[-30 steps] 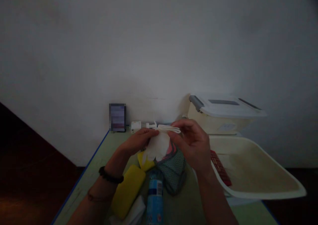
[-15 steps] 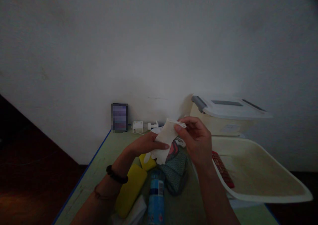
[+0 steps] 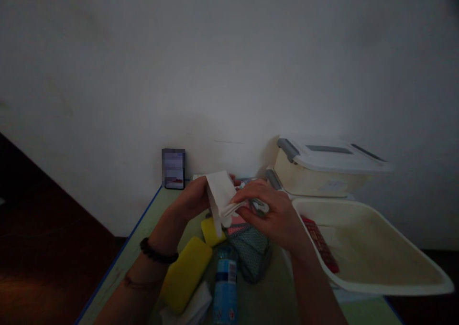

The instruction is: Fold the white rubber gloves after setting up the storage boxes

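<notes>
A white glove [image 3: 221, 187] is held up between my two hands above the cluttered table. My left hand [image 3: 193, 197] is wrapped round it from the left, most of its fingers hidden behind the fabric. From the right, my right hand [image 3: 267, 210] pinches a folded edge of the glove between thumb and fingers. Beneath them lie a grey-green mesh cloth [image 3: 251, 253] with a pink part and a small yellow piece [image 3: 211, 232]. Closer to me are a large yellow sponge [image 3: 187, 273] and a blue-labelled bottle [image 3: 225, 287].
A cream basin [image 3: 380, 248] stands at the right, with a red packet [image 3: 321, 243] at its left side. Behind it is a lidded storage box [image 3: 322, 179] against the wall. A phone-like device [image 3: 174, 169] leans at the back left. A crumpled white cloth [image 3: 193, 306] lies near me.
The glove has tilted over and moved slightly left. My left hand has shifted behind it, its thumb no longer on the front. My right hand has come lower and further left along the glove.
</notes>
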The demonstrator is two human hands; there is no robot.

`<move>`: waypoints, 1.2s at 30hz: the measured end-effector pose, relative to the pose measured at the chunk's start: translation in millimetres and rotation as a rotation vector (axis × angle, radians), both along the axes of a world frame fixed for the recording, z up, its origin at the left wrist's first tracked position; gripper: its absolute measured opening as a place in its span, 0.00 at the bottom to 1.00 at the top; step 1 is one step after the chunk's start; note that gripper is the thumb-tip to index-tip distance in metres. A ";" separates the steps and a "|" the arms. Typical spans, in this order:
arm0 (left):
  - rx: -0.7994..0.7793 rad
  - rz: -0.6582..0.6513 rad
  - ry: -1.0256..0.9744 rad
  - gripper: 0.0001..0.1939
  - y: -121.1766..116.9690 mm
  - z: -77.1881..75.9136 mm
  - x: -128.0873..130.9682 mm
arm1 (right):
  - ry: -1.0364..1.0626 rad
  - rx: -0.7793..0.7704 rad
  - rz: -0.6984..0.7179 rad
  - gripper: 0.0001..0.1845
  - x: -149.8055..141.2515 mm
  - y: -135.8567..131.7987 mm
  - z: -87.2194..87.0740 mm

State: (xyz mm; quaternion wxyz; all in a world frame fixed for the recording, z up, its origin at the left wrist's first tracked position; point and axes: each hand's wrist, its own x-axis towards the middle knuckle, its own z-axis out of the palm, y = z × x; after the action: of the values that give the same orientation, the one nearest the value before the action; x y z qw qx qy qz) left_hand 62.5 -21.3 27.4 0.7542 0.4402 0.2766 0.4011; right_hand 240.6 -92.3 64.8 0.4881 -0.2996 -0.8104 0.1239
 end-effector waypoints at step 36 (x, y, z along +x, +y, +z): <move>-0.052 0.361 -0.180 0.18 -8.5 24.4 -1.2 | -0.236 -0.034 0.016 0.09 3.8 8.8 -12.7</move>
State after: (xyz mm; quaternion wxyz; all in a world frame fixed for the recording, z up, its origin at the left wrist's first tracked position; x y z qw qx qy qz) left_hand 61.2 -29.7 51.8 0.7030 0.3261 0.2926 0.5602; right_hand 244.4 -83.5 52.0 0.3832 -0.3140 -0.8622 0.1055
